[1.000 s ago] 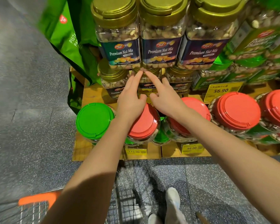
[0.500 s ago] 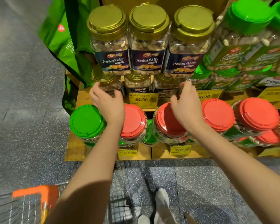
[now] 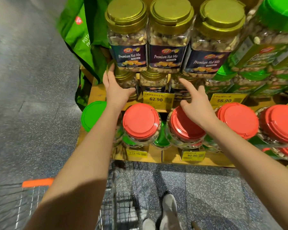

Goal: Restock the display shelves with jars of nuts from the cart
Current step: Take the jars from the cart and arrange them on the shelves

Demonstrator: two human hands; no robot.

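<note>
Jar, gold-lidded (image 3: 125, 80), lower row, leftmost: it sits on the wooden shelf (image 3: 96, 92) under the stacked top row of three Premium Nut Mix jars (image 3: 169, 35). My left hand (image 3: 116, 90) holds it, fingers laid up its left side and thumb across its front. My right hand (image 3: 198, 105) holds nothing; its fingers (image 3: 184, 83) are spread and loose, reaching toward the lower-row jars on the right.

Progress, as I judge it: the gold-lid section looks full, two rows deep in view, so this reads as seating or squaring a jar rather than filling a gap. Neither hand carries fresh stock. Only a corner of the cart (image 3: 37, 182) shows at bottom left, orange handle and wire; I cannot tell what is left in it.

Adjacent stock: red-lidded jars (image 3: 140, 121) along the front shelf, one green-lidded jar (image 3: 92, 115) at its left end, more green-lidded jars (image 3: 263, 52) stacked at right. Yellow price tags (image 3: 156, 99) on the shelf edges.

Room: grey speckled floor (image 3: 32, 113), green banner (image 3: 76, 30) hanging at the display's left, pale shoes (image 3: 170, 209) below.
</note>
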